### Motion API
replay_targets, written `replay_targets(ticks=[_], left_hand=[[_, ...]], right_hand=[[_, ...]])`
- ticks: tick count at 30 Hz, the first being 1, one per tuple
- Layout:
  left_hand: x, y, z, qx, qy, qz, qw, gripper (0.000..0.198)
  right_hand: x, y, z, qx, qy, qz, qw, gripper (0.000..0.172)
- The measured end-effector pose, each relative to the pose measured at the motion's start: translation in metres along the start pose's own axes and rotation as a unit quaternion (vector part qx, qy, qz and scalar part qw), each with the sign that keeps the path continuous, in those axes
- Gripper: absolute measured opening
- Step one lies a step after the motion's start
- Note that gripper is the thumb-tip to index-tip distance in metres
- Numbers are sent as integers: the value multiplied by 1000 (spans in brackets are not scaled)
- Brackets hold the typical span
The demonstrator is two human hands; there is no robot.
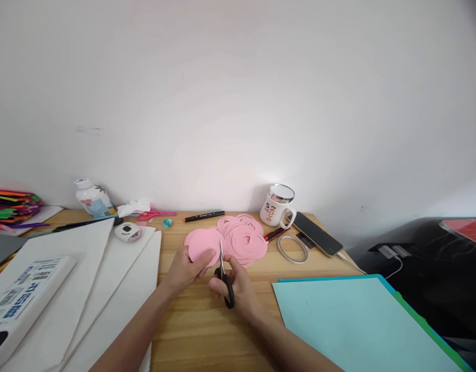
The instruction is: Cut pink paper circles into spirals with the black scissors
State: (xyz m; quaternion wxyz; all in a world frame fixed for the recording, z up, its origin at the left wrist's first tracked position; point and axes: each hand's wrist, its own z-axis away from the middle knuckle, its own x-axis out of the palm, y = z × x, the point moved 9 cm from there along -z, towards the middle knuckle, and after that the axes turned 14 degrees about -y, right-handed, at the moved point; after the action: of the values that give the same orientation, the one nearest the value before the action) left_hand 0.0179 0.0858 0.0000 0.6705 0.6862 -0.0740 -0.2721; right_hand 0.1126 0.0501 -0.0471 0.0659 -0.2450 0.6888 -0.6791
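Between the thumb and fingers of my left hand is a round piece of pink paper, tilted up over the wooden table. My right hand grips black-handled scissors, fingers in the loops. Their metal blades point away from me and lie against the right edge of the paper; whether the blades are apart I cannot tell. Just beyond, a loose pile of pink paper cutouts with curved edges lies on the table, partly overlapped by the held piece.
A white mug, a phone and a ring-shaped band stand behind right. Blue paper sheets lie at right, white sheets at left. A black marker, pink scissors and a bottle line the wall side.
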Motion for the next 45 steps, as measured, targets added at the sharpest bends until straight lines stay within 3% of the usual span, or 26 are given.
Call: replay_targets(ticks=[6, 18, 31, 37, 45], left_hand=[[1, -4, 0, -7, -12, 7, 1000, 38], [2, 0, -2, 5, -31, 10, 999, 45], [0, -4, -3, 3, 9, 54, 999, 46], [0, 2, 0, -1, 19, 21, 1000, 44], [4, 2, -1, -2, -8, 31, 999, 43]], right_hand=[[2, -9, 1, -30, -24, -20, 999, 53], [-2, -5, 2, 1, -2, 23, 1000, 48], [-1, 0, 1, 10, 0, 12, 1000, 50], [-3, -7, 2, -40, 2, 0, 999, 51], [-5, -5, 1, -52, -3, -2, 999, 49]])
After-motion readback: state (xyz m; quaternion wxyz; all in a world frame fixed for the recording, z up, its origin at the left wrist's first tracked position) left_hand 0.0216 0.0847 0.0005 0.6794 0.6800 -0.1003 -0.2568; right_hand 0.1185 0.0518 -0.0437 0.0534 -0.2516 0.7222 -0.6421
